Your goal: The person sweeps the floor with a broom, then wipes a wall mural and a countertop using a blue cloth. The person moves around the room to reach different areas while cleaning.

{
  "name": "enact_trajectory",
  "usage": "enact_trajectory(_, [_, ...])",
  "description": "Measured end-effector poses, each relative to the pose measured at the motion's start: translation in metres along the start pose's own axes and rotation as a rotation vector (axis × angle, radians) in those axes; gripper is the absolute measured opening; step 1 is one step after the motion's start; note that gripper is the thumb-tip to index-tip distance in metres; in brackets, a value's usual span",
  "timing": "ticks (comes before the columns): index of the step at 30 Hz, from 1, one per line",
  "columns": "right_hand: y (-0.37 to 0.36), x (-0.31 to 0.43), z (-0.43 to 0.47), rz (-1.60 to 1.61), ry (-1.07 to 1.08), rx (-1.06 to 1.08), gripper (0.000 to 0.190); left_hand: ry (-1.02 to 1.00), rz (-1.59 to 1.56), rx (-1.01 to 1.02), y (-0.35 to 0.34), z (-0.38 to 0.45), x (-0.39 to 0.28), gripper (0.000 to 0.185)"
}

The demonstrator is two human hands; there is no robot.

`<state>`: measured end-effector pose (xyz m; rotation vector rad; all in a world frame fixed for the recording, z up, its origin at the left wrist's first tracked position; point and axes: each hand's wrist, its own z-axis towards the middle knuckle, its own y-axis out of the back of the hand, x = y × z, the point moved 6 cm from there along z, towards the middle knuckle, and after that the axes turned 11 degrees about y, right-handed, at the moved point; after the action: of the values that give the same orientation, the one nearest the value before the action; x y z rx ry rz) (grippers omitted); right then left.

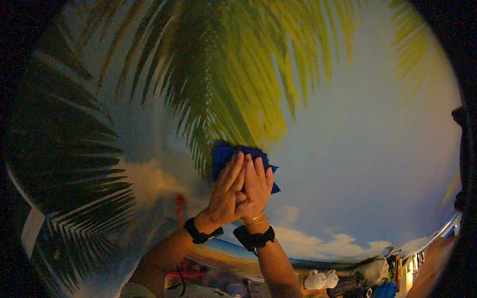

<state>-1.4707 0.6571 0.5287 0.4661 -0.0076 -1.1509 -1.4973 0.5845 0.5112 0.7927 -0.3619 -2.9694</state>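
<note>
Both hands lie side by side on a crumpled dark blue cloth [223, 152], pressing it flat against a wall mural [335, 149] of palm fronds and sky. The fingers of my left hand [225, 192] are extended together and point up across the cloth. Beside it, my right hand [257, 182] rests with its fingers slightly spread, and the thumbs meet between the palms. The cloth's corners stick out above and to the right of the fingers. Each wrist wears a black strap, and thin gold-coloured bangles circle the right one.
Two white pots or jugs [320, 279] stand low at the right, below the mural. Next to them are a blue item [385, 290] and assorted clutter. A red upright object [179, 210] shows beside my left forearm. Small hanging items [415, 262] line the lower right.
</note>
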Motion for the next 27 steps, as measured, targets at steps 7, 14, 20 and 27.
enact_trajectory(7, [0.003, 0.004, -0.001, 0.024, 0.084, 0.023, 0.047, -0.051, 0.095, -0.010, -0.004, -0.002, 0.012, 0.081])
enact_trajectory(14, [-0.001, 0.003, -0.011, 0.095, 0.123, 0.129, 0.050, -0.015, 0.133, 0.012, -0.003, -0.005, 0.011, 0.084])
enact_trajectory(20, [-0.002, 0.009, 0.003, 0.086, 0.075, 0.101, 0.052, -0.034, 0.205, -0.006, 0.013, 0.002, 0.006, 0.072])
enact_trajectory(27, [0.003, 0.012, 0.015, 0.066, 0.092, 0.168, 0.045, -0.206, 0.556, 0.168, 0.032, 0.003, 0.019, 0.049])
